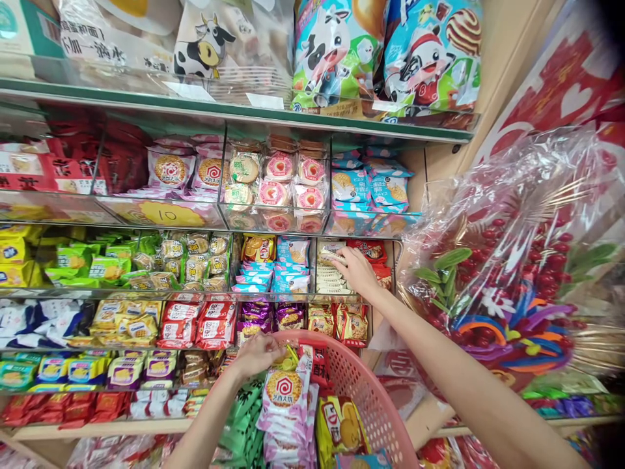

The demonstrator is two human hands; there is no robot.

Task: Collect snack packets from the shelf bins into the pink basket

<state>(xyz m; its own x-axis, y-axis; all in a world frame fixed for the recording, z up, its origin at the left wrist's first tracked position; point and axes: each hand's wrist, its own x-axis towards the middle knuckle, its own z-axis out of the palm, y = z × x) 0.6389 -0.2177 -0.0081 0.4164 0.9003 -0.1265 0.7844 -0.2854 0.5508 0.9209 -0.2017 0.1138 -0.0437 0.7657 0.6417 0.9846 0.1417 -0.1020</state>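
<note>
My right hand (pixel 355 268) reaches into a clear shelf bin and its fingers close on a beige snack packet (pixel 333 256) on top of a stack of the same packets. My left hand (pixel 258 355) is curled over the rim of a pink plastic basket (pixel 362 389), gripping it near the top. The basket holds several snack packs, among them pink-and-white ones (pixel 284 397), green ones (pixel 244 423) and yellow ones (pixel 342 426).
Shelves of clear bins packed with small wrapped snacks fill the left and middle. Large cow-print bags (pixel 336 52) stand on the top shelf. At the right a cellophane-wrapped bouquet with red berries (pixel 512 260) crowds close to my right arm.
</note>
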